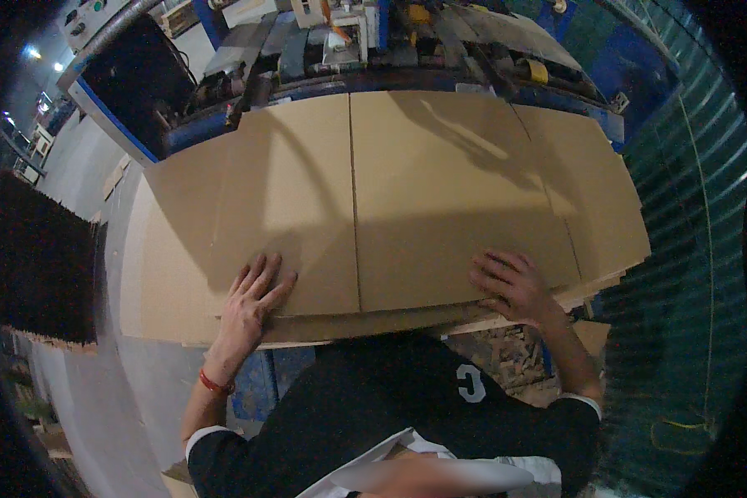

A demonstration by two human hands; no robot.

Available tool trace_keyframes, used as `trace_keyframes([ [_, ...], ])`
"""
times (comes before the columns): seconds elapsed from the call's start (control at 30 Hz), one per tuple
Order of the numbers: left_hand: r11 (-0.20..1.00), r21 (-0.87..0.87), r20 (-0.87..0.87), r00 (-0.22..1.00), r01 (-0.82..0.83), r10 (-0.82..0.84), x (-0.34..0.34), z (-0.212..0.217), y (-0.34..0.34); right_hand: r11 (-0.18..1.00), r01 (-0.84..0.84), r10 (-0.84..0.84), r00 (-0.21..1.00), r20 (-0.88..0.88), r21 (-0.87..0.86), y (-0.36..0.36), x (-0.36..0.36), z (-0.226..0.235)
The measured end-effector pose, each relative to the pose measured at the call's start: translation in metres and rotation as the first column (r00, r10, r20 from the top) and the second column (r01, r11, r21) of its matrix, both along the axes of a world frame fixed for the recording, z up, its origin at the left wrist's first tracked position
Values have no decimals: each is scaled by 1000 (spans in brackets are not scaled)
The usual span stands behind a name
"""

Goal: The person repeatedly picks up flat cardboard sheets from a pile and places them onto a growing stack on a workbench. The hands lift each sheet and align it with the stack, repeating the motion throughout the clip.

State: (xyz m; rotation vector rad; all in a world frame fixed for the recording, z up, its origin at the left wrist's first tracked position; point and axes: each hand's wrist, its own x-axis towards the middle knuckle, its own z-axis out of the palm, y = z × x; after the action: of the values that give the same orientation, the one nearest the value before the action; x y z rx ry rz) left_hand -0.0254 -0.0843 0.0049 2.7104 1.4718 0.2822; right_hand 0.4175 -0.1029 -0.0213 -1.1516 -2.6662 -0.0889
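A wide brown corrugated cardboard sheet (440,183) lies flat in front of me, with slots and crease lines running away from me. Under its near edge the edges of further cardboard sheets (365,322) show. My left hand (256,295) rests on the near left part of the top sheet, fingers spread; a red band circles that wrist. On the near right part lies my right hand (510,286), its fingers stretched out over the cardboard. The sheet's far edge reaches the front of a blue machine (407,79) with rollers and belts.
A dark stack (46,257) with ragged edges stands at the left. Green corrugated sheeting (681,274) runs along the right side. Scraps of cardboard (519,357) lie on the floor below the sheet's near right edge. A blue machine frame (112,120) rises at the far left.
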Motion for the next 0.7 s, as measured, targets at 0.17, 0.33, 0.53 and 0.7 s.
trace_keyframes([
  [0.17,998,62,104,994,12,-19,-12,-16,34,977,176,-178,984,-4,-120,52,18,-5],
  [0.33,994,88,364,931,-63,26,4,-23,110,952,274,-275,961,11,-134,129,24,0],
  [0.53,1000,-13,750,661,-25,26,21,-35,211,859,508,-506,862,36,-69,206,16,-14],
  [0.7,822,439,117,930,-364,349,27,-35,231,756,632,-643,766,10,171,233,-13,-35],
])
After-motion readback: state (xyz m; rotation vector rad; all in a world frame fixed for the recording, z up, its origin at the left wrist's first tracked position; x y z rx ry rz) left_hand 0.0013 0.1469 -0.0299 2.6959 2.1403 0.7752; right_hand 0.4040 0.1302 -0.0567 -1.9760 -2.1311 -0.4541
